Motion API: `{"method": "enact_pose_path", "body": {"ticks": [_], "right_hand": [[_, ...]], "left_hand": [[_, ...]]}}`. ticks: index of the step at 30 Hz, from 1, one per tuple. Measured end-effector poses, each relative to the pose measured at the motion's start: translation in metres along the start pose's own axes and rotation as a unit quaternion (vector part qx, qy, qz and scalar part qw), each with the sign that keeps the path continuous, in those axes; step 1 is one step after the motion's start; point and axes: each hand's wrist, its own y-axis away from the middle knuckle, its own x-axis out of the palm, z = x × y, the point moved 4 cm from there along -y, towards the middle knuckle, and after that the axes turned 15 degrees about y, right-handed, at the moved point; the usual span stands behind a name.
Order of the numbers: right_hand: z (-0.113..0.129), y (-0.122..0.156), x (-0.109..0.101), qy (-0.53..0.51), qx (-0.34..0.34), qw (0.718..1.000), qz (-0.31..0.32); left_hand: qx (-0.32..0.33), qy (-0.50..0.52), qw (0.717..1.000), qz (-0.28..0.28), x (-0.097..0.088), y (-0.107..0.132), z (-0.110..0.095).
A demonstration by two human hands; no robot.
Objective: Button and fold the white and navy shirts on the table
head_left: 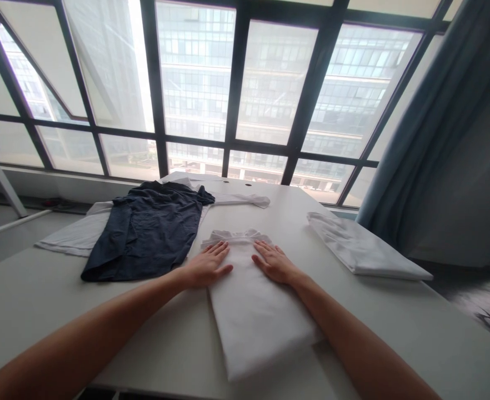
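Note:
A folded white garment (255, 311) lies lengthwise on the white table (28, 300) in front of me. My left hand (207, 265) rests flat on its upper left part with the fingers stretched out. My right hand (274, 261) lies flat on its upper right part, fingers also extended. Both palms press on the cloth near its ruffled far end. Neither hand holds anything.
A dark blue shirt (145, 230) lies spread over a white garment (76, 236) at the left. Another folded white garment (364, 250) sits at the right. Behind the table is a large window (236, 83); a blue curtain (436, 128) hangs at the right.

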Motion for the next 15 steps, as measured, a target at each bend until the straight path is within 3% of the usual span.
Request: {"method": "enact_pose_path", "body": {"ticks": [9,15], "right_hand": [[-0.032,-0.003,0.006,-0.005,0.063,0.998,0.028],[-0.034,-0.004,0.008,-0.008,0.07,0.997,0.022]], "left_hand": [[-0.072,-0.021,0.997,-0.016,-0.011,-0.001,0.013],[-0.1,-0.029,0.994,-0.043,-0.015,-0.001,0.016]]}}
